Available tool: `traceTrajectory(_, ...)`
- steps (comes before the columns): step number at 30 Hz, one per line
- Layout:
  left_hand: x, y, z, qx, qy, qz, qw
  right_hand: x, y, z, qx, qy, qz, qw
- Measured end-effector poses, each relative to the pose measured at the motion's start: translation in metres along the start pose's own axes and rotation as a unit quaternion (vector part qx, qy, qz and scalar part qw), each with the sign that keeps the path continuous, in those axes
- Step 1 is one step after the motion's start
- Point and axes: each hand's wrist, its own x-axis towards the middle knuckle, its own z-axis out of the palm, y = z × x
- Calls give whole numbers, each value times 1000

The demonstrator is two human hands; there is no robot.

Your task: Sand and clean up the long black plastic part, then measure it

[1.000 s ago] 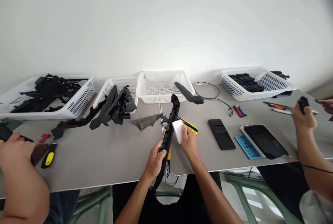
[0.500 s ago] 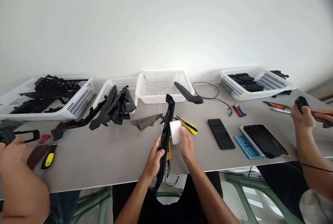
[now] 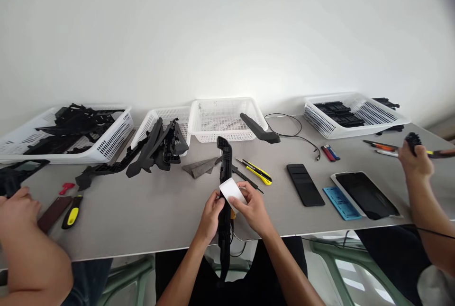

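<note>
My left hand point(image 3: 210, 217) is closed around a long black plastic trim piece point(image 3: 225, 237), which stands lengthwise over the table edge with its lower end above my lap. A white rectangular pad point(image 3: 232, 189) is gripped in my right hand point(image 3: 253, 205), thumb on top. It lies across the middle of the trim piece, close to my left fingertips; whether it presses on the surface I cannot tell. Behind my hands are a yellow and black utility knife point(image 3: 259, 173), a dark slim tool point(image 3: 249, 180) partly hidden by the trim piece, and a grey cloth point(image 3: 199, 167).
White baskets point(image 3: 227, 138) line the wall; black trim pieces point(image 3: 149, 149) spill from one. A black phone point(image 3: 305, 185), a tablet point(image 3: 366, 194) and a blue tray point(image 3: 341, 203) lie at right. Co-workers' hands point(image 3: 416, 161) hold black parts on both sides.
The white pad has moved left and tilted, from beside the trim piece to across it. The trim piece has turned more upright, and its top end has shifted left and lower.
</note>
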Motion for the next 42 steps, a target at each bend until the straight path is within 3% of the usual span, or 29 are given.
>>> traceTrajectory(6,4,-6,3,-1,4,-57,998,-5,-4,-20,-61,88,-31,994)
traceTrajectory(13,4,-4,3,70,-18,-22,997,-28,-13,-2,-227,9,-114,967)
traceTrajectory(19,3,-4,2,117,-11,-2,993,-22,-5,-2,-277,75,-91,954)
traceTrajectory(22,2,-3,2,122,-10,0,992,-20,-4,-4,-273,61,-91,956)
traceTrajectory(24,1,-4,2,112,-13,2,994,-20,-2,-7,-266,55,-85,959)
traceTrajectory(28,1,-5,3,64,-27,-16,997,-20,3,-18,-259,102,-63,959)
traceTrajectory(34,1,-2,3,85,-14,-15,996,-27,-6,-21,-274,0,-61,960)
traceTrajectory(38,0,1,4,74,-23,-28,997,-23,-13,-22,-297,6,-70,952)
traceTrajectory(42,0,3,4,86,-12,-16,996,-19,-16,-29,-303,-79,-63,948)
